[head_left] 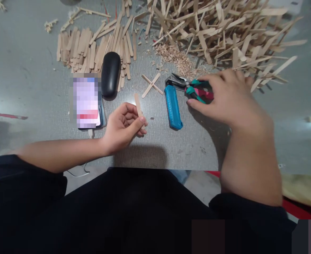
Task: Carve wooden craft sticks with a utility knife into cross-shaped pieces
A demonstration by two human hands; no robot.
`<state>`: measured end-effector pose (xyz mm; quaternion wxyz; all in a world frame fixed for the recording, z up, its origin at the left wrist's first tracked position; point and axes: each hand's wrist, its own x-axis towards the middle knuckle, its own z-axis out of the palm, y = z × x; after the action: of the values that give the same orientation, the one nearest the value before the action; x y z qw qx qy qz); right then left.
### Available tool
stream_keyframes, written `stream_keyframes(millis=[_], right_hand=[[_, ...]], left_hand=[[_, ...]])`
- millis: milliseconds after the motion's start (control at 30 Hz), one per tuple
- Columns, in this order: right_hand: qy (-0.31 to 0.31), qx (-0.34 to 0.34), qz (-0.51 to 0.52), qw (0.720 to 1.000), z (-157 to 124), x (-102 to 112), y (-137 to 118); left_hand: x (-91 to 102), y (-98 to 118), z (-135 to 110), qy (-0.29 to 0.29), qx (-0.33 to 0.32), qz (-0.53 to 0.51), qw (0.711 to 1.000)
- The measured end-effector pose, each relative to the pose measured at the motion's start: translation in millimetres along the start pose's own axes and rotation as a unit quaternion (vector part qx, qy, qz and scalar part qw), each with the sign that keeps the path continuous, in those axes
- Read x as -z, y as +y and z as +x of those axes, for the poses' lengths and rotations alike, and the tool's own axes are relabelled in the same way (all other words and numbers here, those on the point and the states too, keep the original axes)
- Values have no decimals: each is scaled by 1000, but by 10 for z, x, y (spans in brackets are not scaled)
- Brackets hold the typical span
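Note:
My left hand [127,121] pinches a wooden craft stick [137,104] between thumb and fingers, above the table. Around the teal-and-pink handles of a pair of pliers [197,92] my right hand [224,95] is curled, thumb on the near side and fingers over the far side. The jaws of the pliers point left. Just left of them lies a tool with a blue ribbed handle [173,107]; its dark head is close to the jaws. Two craft sticks crossed in an X [151,84] rest between my hands, a bit farther back.
A big heap of craft sticks [219,31] fills the back right, with wood shavings [175,58] before it. More sticks [78,46] lie back left. A black case [111,74] stands beside a phone [85,102] with a plugged cable. The grey table [192,148] ends near my body.

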<state>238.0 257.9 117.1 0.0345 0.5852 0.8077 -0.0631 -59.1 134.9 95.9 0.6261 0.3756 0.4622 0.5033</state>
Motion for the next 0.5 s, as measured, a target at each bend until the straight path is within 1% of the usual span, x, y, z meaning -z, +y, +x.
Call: stream_keyframes(millis=[100,233,267,300,333,400,433,467,500], right_hand=[[17,4,-4,1000,25,57,5],[47,-16,70,996,-31,137,38],[62,-1,106,992,-63,143,38],[75,28,153,985,-98,145,29],[80,72,207,972,-135,144,7],[64,154,303,938,-202,142,-74],[49,185,325,926,-228,142,-128],[34,204,321,924,-247,142,-187],[33,216,302,928,-259,141,-243]], left_hand=[[33,-20,11,-19,-17,-12,1000],[60,-67,33,-29,-39,-23,999],[62,-77,34,-26,-43,-22,999],[63,-86,33,-24,-47,-20,998],[63,-93,30,-23,-52,-18,998],[62,-99,25,-21,-64,-11,998],[60,-100,22,-20,-72,-5,997],[59,-99,19,-17,-79,1,997],[56,-96,17,-14,-86,9,996]])
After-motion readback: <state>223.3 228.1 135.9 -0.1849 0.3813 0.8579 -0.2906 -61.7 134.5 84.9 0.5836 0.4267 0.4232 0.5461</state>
